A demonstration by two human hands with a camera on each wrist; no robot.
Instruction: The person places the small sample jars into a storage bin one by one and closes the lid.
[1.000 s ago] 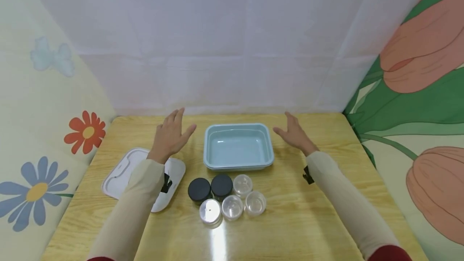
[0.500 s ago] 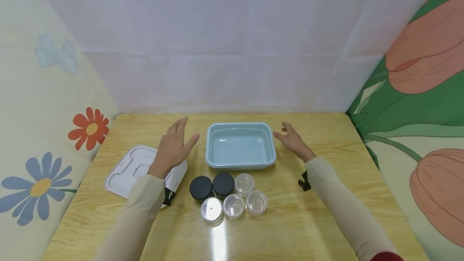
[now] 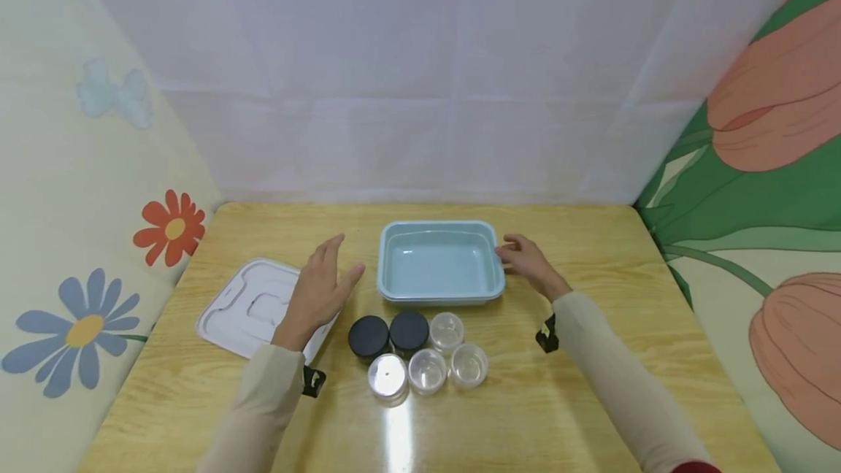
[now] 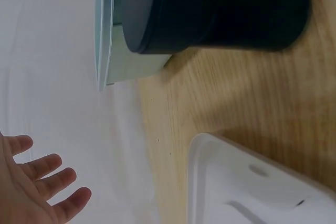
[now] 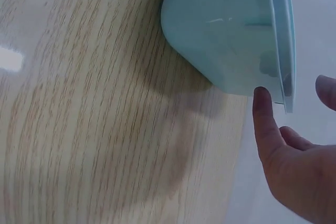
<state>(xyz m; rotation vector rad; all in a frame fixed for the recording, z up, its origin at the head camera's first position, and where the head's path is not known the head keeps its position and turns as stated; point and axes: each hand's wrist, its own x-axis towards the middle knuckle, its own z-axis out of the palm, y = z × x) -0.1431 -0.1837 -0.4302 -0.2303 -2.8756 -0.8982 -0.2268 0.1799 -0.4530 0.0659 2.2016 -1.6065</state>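
Note:
A light blue rectangular container (image 3: pixel 442 299) sits at the middle of the table, its rim showing a double edge in the right wrist view. My right hand (image 3: pixel 531 265) is at its right side; in the right wrist view one finger (image 5: pixel 263 111) lies beside the wall under the rim, and whether it touches cannot be told. My left hand (image 3: pixel 318 298), fingers spread, hovers left of the container over the right part of a white moulded lid (image 3: pixel 230 312). Nothing is in that palm. Two black-topped jars (image 3: pixel 369 336) stand between the left hand and the container's front.
Several clear round jars (image 3: pixel 427 371) are grouped with the black-topped ones in front of the container. The wooden table (image 3: pixel 578 414) ends at a white cloth backdrop (image 3: pixel 434 93). Flower-printed cloths hang at both sides.
My right hand has come in to the container's right rim, its fingers bending more. My left hand has lowered toward me, still apart from the container. The view has shifted slightly.

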